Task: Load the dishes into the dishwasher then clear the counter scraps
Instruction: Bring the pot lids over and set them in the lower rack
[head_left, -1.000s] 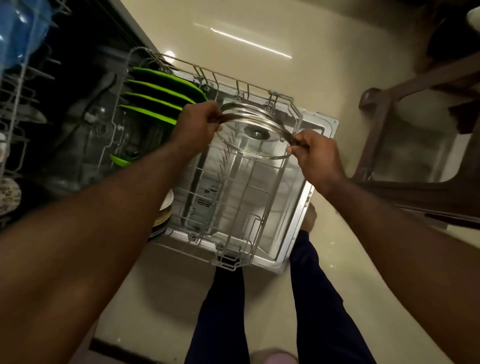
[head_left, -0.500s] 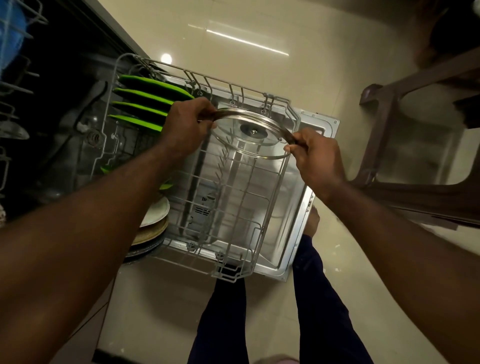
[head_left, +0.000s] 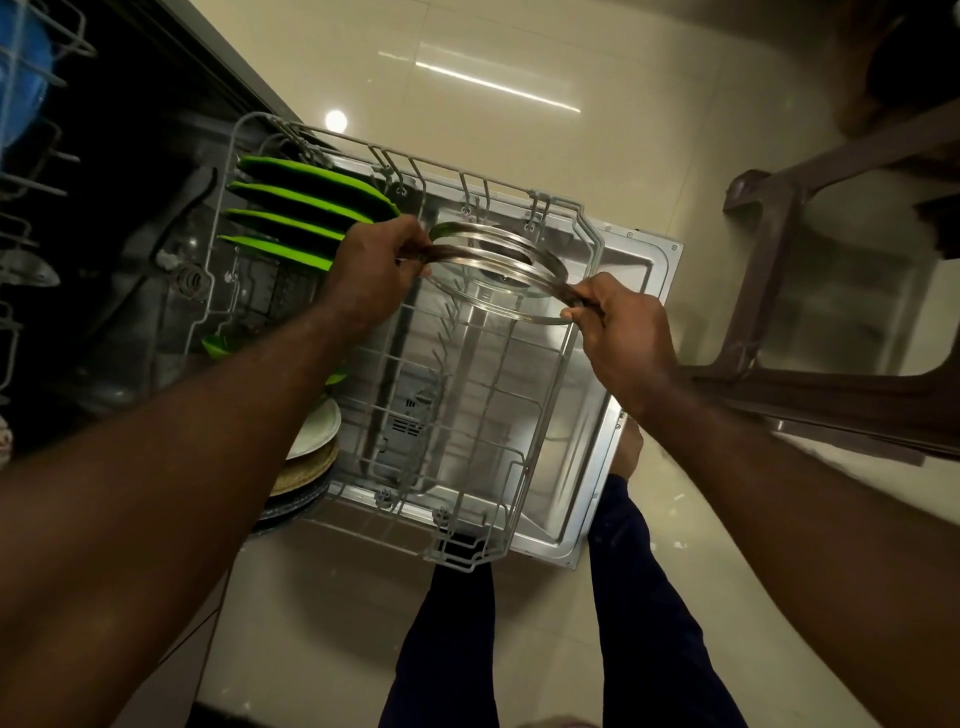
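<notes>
Two glass lids with steel rims (head_left: 498, 306) overlap one another, held tilted above the far end of the grey wire lower rack (head_left: 540, 415). My left hand (head_left: 374, 260) grips their left edge and my right hand (head_left: 618, 317) pinches their right edge. Several green plates (head_left: 301, 208) stand on edge in the rack's far left rows. The rack is pulled out over the open steel dishwasher door (head_left: 639, 291). Most of the rack's near part holds nothing.
A stack of plates (head_left: 311, 441) lies left of the rack, partly under my left forearm. A brown plastic chair (head_left: 769, 260) stands close on the right. The upper rack with a blue item (head_left: 26, 78) is at top left. My legs (head_left: 452, 649) are by the door's near edge.
Both hands keep hold of the lids over the same end of the rack. The two rims now show a little further apart, and the lids sit slightly more tilted.
</notes>
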